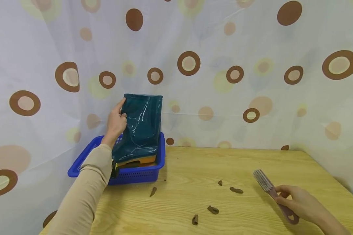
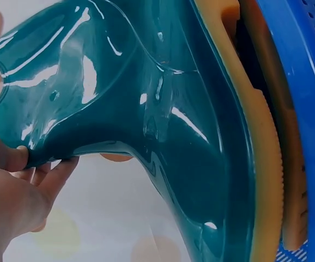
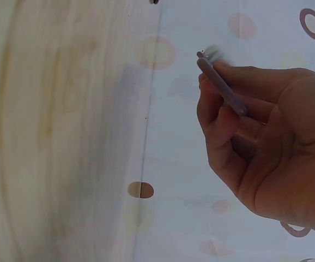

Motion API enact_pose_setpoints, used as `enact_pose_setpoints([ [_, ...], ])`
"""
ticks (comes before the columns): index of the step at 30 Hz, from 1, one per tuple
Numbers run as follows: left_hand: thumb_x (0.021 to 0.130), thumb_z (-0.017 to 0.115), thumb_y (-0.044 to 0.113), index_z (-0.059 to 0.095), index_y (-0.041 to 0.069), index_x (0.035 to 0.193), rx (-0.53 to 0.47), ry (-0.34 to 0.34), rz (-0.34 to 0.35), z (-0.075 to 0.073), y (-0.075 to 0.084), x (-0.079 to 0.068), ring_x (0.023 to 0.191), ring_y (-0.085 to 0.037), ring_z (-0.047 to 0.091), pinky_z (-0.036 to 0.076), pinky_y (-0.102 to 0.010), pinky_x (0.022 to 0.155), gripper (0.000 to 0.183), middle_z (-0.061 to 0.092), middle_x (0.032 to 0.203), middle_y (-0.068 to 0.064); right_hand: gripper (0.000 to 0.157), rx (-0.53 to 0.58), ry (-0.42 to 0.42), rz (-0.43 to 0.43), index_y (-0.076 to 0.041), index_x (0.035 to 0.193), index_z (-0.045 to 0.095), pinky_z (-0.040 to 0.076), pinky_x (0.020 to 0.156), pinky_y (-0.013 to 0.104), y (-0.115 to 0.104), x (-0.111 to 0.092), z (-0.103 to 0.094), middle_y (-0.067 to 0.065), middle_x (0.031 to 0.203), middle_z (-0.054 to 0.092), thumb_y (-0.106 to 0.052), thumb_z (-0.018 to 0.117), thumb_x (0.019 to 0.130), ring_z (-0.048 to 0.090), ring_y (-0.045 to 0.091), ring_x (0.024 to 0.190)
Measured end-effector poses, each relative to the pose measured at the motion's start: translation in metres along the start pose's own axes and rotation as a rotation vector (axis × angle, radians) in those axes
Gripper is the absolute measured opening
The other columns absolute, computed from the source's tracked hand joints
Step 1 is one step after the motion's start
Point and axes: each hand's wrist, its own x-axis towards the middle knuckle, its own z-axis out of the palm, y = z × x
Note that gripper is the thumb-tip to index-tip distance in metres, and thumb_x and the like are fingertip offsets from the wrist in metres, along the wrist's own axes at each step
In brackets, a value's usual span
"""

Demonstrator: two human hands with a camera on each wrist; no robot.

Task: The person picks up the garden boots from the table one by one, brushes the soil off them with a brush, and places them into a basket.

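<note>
A glossy teal rubber boot [image 1: 142, 124] with an orange sole stands upright in a blue plastic basket [image 1: 145, 175] at the left. My left hand [image 1: 116, 123] pinches the upper edge of its shaft, thumb on the near side and fingers behind, as the left wrist view shows. Beneath that boot's sole, a second orange sole [image 2: 295, 218] lies along the basket's side. Over the right of the table, my right hand [image 1: 300, 202] grips a mauve-handled scrub brush [image 1: 263, 180], its pale bristles toward the far left. In the right wrist view, the brush handle [image 3: 223, 87] sits between thumb and fingers.
Several small dark brown clods [image 1: 213, 209] lie scattered over the middle of the wooden table [image 1: 238, 163]. A white sheet [image 1: 209, 94] printed with brown and yellow circles hangs behind the table and along its left and right sides.
</note>
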Motion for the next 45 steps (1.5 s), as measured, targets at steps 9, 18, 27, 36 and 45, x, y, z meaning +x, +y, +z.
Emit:
enact_pose_setpoints([
  [9,0.105,0.040,0.009,0.015,0.020,0.161,0.133,-0.035,-0.021,-0.002,-0.010,0.001,0.140,-0.042,0.040,0.033,-0.058,0.115,0.062,0.034,0.157,-0.023,0.048,0.110,-0.070,0.033,0.018,0.132,0.047,0.056,0.051,0.029,-0.001,-0.001,0.000,0.010,0.100,0.063,-0.015,0.058,0.099,0.059,0.011,0.059],
  [18,0.100,0.051,0.010,0.002,0.004,0.159,0.314,-0.218,-0.091,0.010,-0.034,-0.005,0.150,-0.045,0.019,0.018,-0.058,0.122,0.078,0.013,0.164,-0.025,0.047,0.202,-0.151,0.051,0.020,0.130,0.044,0.057,0.051,0.033,0.004,-0.002,0.002,0.011,0.097,0.061,-0.010,0.058,0.097,0.061,0.017,0.062],
  [27,0.101,0.045,0.015,0.006,0.001,0.158,0.426,-0.334,-0.200,0.018,-0.051,-0.017,0.147,-0.049,0.020,0.020,-0.061,0.120,0.071,0.016,0.161,-0.031,0.050,0.210,-0.204,0.076,0.023,0.131,0.041,0.055,0.052,0.031,0.004,-0.003,0.007,0.010,0.095,0.058,-0.007,0.059,0.096,0.060,0.020,0.066],
  [36,0.104,0.041,0.021,0.015,0.005,0.159,0.537,-0.342,-0.207,0.025,-0.050,-0.025,0.144,-0.051,0.026,0.022,-0.069,0.115,0.063,0.021,0.159,-0.031,0.058,0.231,-0.238,0.102,0.022,0.138,0.029,0.057,0.052,0.036,0.004,-0.008,0.007,0.013,0.092,0.057,0.001,0.057,0.092,0.061,0.022,0.067],
  [45,0.104,0.043,0.021,0.030,0.004,0.154,0.640,-0.386,-0.187,0.029,-0.050,-0.029,0.138,-0.053,0.035,0.022,-0.072,0.113,0.054,0.030,0.155,-0.029,0.062,0.201,-0.167,0.204,0.019,0.138,0.030,0.058,0.055,0.039,0.010,-0.011,0.013,0.013,0.092,0.056,0.003,0.059,0.086,0.058,0.023,0.071],
])
